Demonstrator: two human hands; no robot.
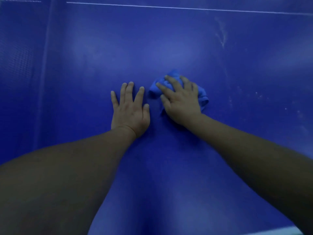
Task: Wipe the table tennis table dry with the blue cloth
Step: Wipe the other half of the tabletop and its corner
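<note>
**Blue cloth (203, 98) bunched mid-surface (152, 39), pinned beneath the right hand (180, 102).**
Its grip is spread, fingers pressing rather than clamped. The left hand (130, 111) lies flat just beside it. Pale streaks (221, 33) lie beyond, toward the far right corner, nearer the right hand.

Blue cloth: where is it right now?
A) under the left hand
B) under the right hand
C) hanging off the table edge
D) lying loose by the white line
B: the right hand presses the bunched blue cloth onto the table, while the left hand rests flat on bare surface beside it.
</note>
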